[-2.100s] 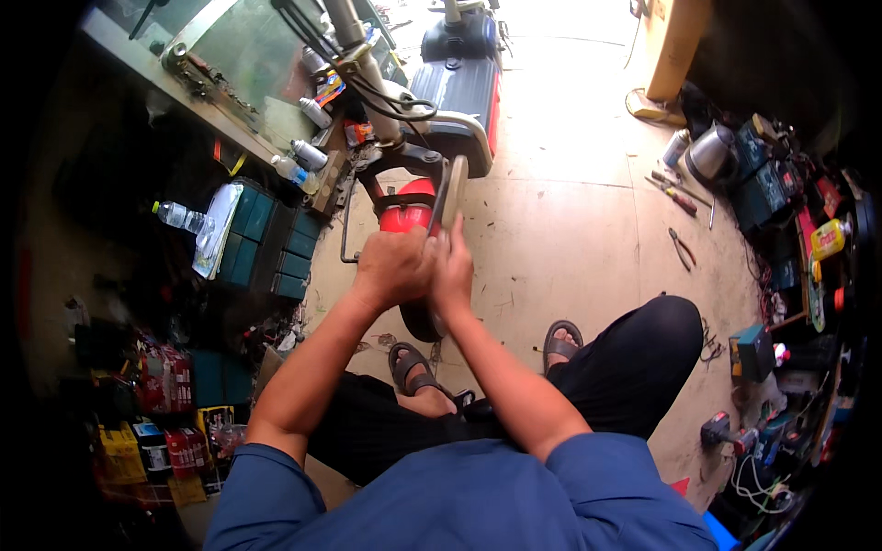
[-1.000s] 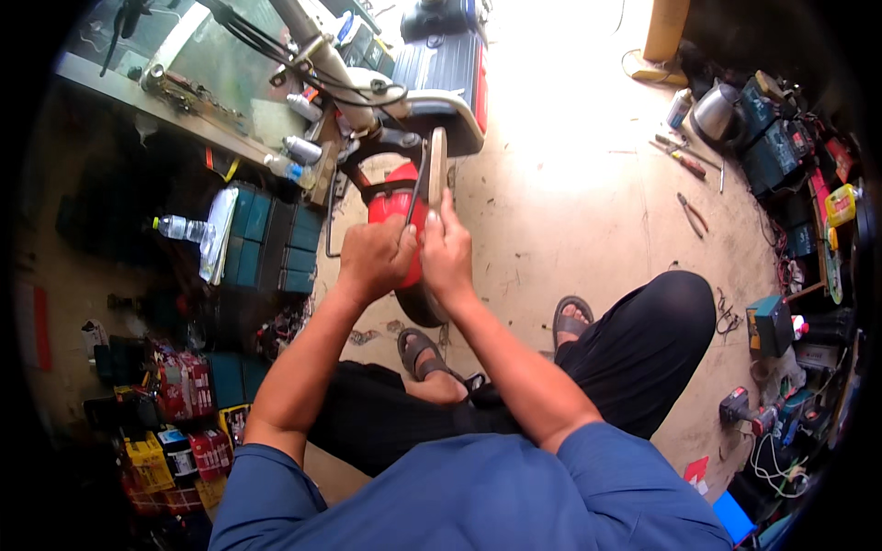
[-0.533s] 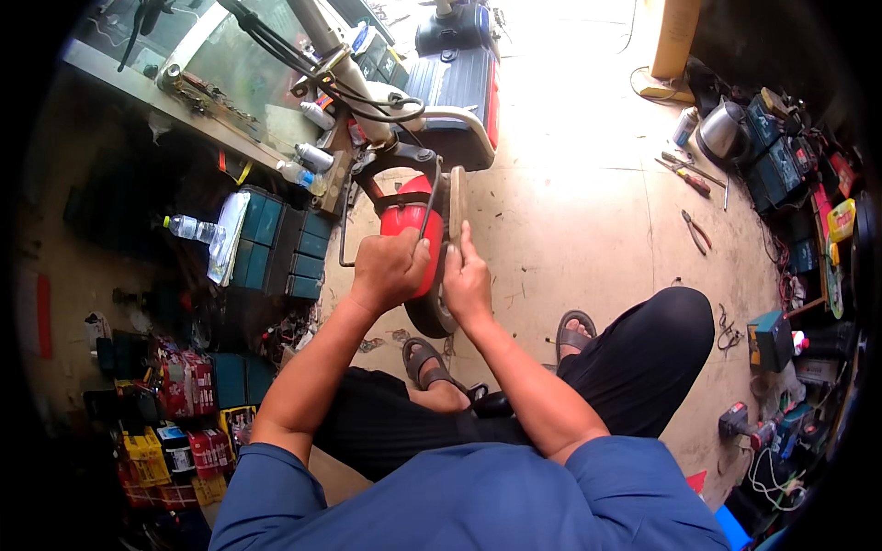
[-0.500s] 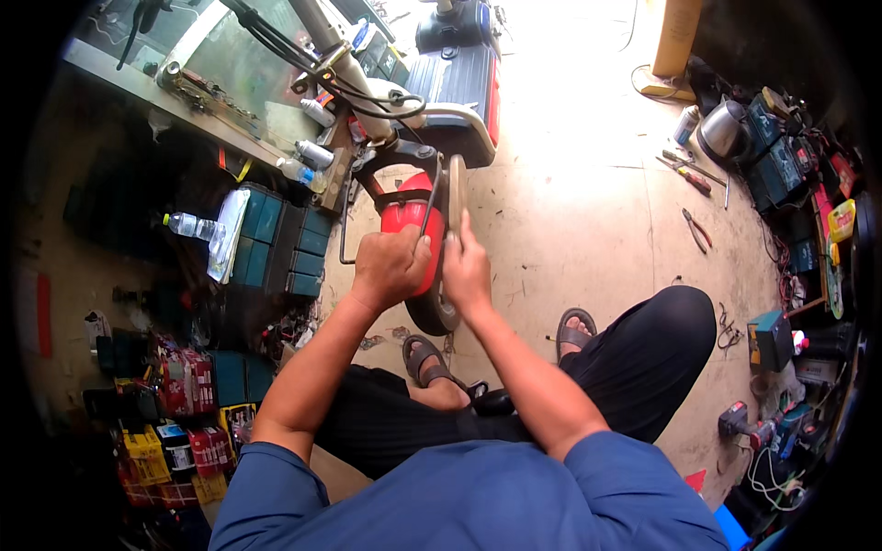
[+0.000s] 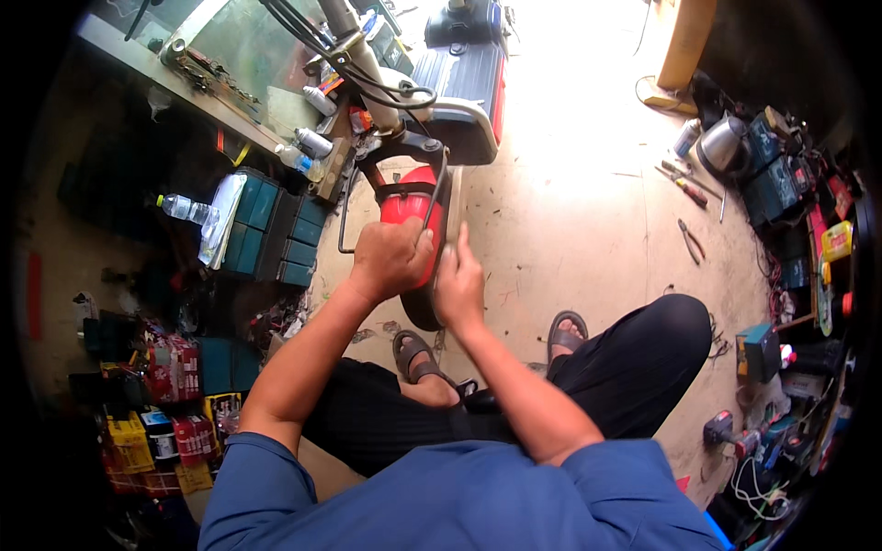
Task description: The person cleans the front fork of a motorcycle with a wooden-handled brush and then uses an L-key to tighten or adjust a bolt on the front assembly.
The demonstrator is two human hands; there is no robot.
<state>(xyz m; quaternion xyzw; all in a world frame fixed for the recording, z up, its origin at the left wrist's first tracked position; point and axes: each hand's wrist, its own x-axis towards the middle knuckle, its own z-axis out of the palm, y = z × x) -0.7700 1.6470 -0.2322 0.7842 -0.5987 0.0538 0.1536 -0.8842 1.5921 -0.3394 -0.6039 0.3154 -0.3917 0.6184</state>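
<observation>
A scooter's front wheel [image 5: 421, 308] has a red mudguard [image 5: 401, 207] beneath a black fork [image 5: 395, 147] and pale steering column [image 5: 377, 87]. My left hand [image 5: 390, 257] is closed on the mudguard's right side, where a thin fork stay runs. My right hand [image 5: 457, 280] is closed on a long tan bar [image 5: 457, 207], blurred, lying along the tyre's right side. What the bar is made of is hard to tell. The scooter's footboard [image 5: 456, 78] extends behind the fork.
Pliers [image 5: 689, 239], screwdrivers [image 5: 684, 188], a spray can [image 5: 686, 138] and a kettle [image 5: 719, 144] lie or stand on the right floor [image 5: 570, 211]. Teal battery cases [image 5: 248, 216] and a water bottle [image 5: 184, 207] are at left, beside a glass cabinet [image 5: 220, 55]. My sandalled feet flank the wheel.
My right hand has moved slightly toward me along the wheel since half a second ago, with the bar blurred. My left hand keeps its grip. The view has shifted a little.
</observation>
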